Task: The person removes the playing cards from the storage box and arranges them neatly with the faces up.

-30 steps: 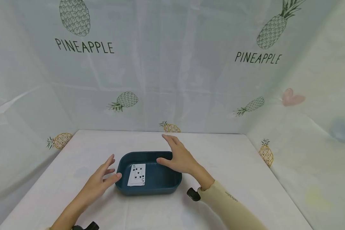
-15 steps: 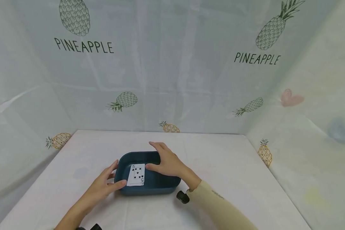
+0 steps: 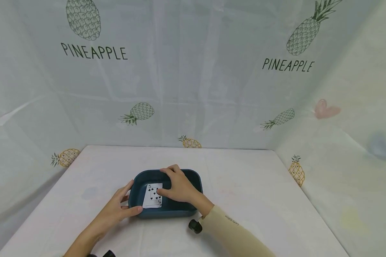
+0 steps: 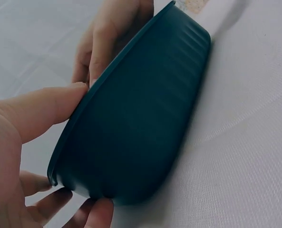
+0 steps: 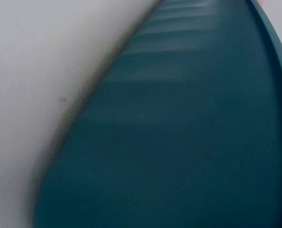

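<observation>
Shifted left since the earlier frame, the right hand point(image 3: 177, 187), thumb spread from its fingers, reaches over the tray point(image 3: 167, 214) between the counter's point(image 3: 241, 175) side edges, the left hand point(image 3: 119, 207) grips the tray's left end, and inside lie probably light, bendy cards point(image 3: 151, 201), best pinched by their edges.

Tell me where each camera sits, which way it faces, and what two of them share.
Head: on the head, facing forward and down at the tray, playing cards and white table; both hands show, left grip and right grip, with forearms.
Left wrist: on that wrist, facing the tray's outside; left grip shows holding one end, with part of the right grip beyond.
Right wrist: on that wrist, facing the tray's outer wall; no hand clearly shows.
Head and left wrist share tray and both grips.
</observation>
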The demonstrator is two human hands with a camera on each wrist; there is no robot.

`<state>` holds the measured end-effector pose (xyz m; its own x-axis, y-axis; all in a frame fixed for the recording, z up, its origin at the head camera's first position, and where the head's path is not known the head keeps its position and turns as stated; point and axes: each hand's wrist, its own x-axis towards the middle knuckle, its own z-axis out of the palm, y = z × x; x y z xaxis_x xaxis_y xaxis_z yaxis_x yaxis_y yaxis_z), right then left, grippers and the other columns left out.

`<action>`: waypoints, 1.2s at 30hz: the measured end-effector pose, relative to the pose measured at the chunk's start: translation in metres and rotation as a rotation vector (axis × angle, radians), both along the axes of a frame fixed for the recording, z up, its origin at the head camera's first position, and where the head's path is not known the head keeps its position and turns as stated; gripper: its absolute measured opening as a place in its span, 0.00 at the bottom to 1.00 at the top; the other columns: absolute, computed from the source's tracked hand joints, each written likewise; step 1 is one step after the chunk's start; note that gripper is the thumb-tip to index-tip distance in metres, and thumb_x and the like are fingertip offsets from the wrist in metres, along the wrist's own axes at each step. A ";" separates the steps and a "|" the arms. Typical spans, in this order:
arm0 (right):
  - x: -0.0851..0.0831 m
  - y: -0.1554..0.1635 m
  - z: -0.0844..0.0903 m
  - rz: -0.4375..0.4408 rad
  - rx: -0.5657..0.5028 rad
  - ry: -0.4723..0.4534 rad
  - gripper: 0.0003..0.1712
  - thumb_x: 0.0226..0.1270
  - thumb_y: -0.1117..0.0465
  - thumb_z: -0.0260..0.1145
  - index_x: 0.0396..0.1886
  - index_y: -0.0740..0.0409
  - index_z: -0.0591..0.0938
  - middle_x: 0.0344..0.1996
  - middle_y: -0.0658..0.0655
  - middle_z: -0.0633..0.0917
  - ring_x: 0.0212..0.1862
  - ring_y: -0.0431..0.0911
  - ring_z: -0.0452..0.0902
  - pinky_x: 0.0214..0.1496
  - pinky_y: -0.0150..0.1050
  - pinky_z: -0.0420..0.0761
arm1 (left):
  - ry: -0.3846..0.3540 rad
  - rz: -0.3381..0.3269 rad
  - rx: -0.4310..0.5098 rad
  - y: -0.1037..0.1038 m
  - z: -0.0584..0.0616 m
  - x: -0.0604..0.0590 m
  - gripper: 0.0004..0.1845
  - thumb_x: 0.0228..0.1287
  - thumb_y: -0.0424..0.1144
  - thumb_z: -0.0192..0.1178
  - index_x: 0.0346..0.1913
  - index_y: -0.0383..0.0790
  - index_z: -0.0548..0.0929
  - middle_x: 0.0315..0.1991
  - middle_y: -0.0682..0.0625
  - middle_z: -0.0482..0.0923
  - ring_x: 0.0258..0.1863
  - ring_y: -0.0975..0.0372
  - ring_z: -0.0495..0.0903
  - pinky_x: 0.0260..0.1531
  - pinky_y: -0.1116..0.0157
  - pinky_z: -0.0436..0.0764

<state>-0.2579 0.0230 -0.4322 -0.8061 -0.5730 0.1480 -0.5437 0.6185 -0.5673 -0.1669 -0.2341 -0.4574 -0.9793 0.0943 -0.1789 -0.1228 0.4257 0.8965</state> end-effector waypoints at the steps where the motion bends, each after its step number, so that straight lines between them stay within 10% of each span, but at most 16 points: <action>1: 0.000 -0.001 -0.001 -0.001 0.000 0.000 0.43 0.69 0.45 0.76 0.79 0.51 0.72 0.70 0.57 0.73 0.65 0.49 0.74 0.68 0.47 0.79 | 0.000 -0.003 0.010 -0.001 -0.001 0.000 0.56 0.66 0.50 0.75 0.88 0.51 0.48 0.83 0.35 0.48 0.71 0.33 0.71 0.65 0.34 0.74; 36: -0.004 -0.010 -0.029 0.021 0.223 -0.004 0.47 0.62 0.43 0.81 0.77 0.55 0.75 0.66 0.54 0.75 0.59 0.45 0.67 0.63 0.41 0.76 | 0.003 -0.055 0.057 -0.007 -0.010 -0.002 0.56 0.69 0.48 0.73 0.88 0.59 0.44 0.83 0.34 0.44 0.69 0.38 0.75 0.63 0.43 0.80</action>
